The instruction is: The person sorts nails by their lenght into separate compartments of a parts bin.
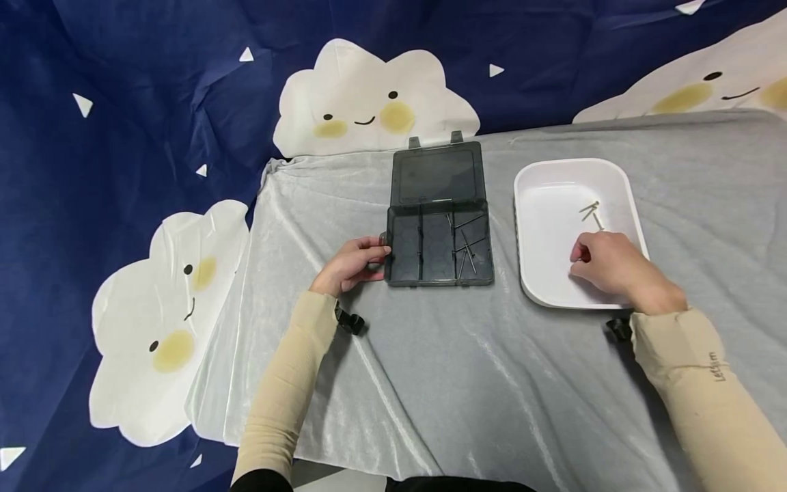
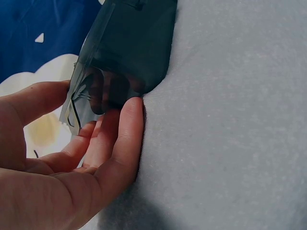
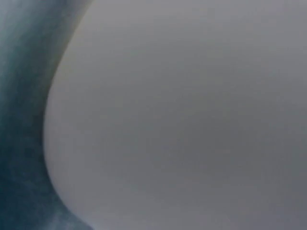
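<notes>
A dark see-through plastic organizer box [image 1: 404, 254] lies with its lid [image 1: 438, 175] folded back. My left hand [image 1: 353, 263] holds its left edge; in the left wrist view, the fingers [image 2: 127, 139] press along the box wall [image 2: 129, 43]. Several thin metal pins [image 1: 468, 250], like nails or screws, lie crisscrossed in the right part of the box. My right hand [image 1: 609, 268] is low inside a white tray [image 1: 541, 225], fingers curled; anything between its fingertips is hidden. Beyond it lie a few brass-coloured pins [image 1: 590, 208]. The right wrist view shows only the blurred tray [image 3: 168, 120].
A grey velvety cloth [image 1: 443, 383] covers the table. Behind and to the left hangs a dark blue fabric [image 1: 154, 82] with smiling clouds and white triangles. The box and tray stand side by side with a strip of cloth between them.
</notes>
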{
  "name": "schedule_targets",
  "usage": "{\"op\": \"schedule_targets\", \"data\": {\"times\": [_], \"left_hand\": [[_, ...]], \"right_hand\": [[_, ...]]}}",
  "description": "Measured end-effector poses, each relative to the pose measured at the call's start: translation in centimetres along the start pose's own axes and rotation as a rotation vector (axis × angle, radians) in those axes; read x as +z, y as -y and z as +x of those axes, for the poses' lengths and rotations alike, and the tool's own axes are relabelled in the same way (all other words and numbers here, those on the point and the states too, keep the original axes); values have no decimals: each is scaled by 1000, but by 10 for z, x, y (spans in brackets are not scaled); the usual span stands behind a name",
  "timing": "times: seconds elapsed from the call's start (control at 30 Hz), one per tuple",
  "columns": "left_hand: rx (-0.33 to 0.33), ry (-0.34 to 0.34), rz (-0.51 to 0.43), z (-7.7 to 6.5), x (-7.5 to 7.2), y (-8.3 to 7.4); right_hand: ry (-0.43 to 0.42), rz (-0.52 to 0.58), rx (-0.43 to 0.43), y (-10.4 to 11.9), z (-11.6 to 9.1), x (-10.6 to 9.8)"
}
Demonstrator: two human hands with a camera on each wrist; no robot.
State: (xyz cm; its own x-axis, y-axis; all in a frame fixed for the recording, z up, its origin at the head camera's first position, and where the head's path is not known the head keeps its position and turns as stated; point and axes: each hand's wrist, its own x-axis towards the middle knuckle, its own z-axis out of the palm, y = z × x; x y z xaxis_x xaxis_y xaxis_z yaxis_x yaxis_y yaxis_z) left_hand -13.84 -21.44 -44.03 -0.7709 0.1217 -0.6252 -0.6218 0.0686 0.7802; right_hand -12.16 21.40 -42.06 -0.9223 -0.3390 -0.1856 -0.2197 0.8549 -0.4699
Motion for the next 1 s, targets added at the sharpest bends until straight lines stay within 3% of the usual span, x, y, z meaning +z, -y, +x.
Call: {"op": "schedule_targets", "data": {"times": [0.27,0.63,1.0], "left_hand": [[2,1,3,-1,1,0],[-3,-2,3,0,1,0],[3,-2,-4,-1,1,0]], "right_hand": [[-79,10,-48,5,-1,-7],[-291,70,-143,22,-5,-23],[-330,188,-86,43,-10,-40]]}}
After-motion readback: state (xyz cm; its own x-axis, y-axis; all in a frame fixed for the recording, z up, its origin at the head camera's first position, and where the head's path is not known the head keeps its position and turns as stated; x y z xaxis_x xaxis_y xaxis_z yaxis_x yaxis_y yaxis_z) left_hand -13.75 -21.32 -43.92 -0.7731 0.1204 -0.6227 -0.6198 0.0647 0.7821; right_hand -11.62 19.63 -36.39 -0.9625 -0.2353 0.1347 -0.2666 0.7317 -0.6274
